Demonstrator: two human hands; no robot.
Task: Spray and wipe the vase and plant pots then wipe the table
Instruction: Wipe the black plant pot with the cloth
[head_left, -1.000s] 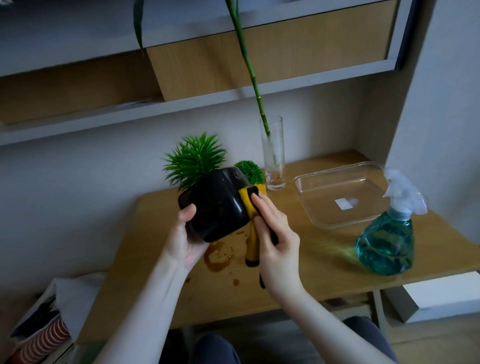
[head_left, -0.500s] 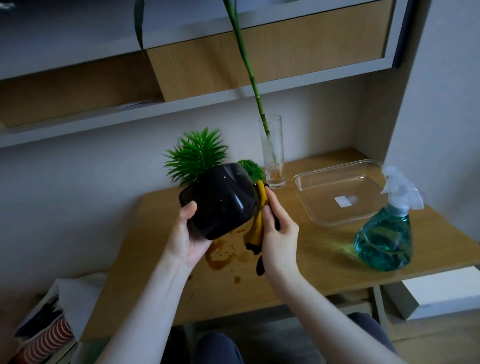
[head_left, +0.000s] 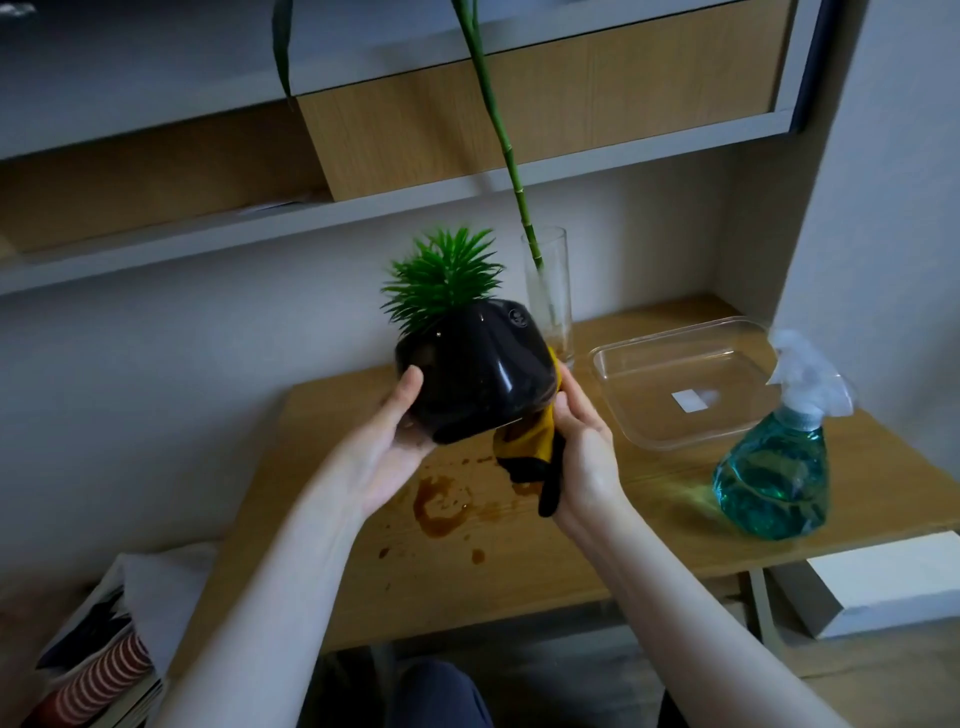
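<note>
One pot in our hands, mid-wipe, with much of the job left.

From the head view, our left hand (head_left: 387, 454) cups the black plant pot (head_left: 475, 376) above the tabletop (head_left: 623, 545); our right hand (head_left: 582, 457) presses the yellow cloth (head_left: 527, 441) to its side. The vase (head_left: 548, 291) and spray bottle (head_left: 776, 467) stand apart, and brown stains (head_left: 439, 501) await wiping.

The plant pot (head_left: 475, 374) is held above the table (head_left: 519, 561) between the left hand (head_left: 387, 447) and right hand (head_left: 584, 457) — vase (head_left: 548, 291) behind, tray (head_left: 680, 384) and spray bottle (head_left: 776, 457) to its right
</note>
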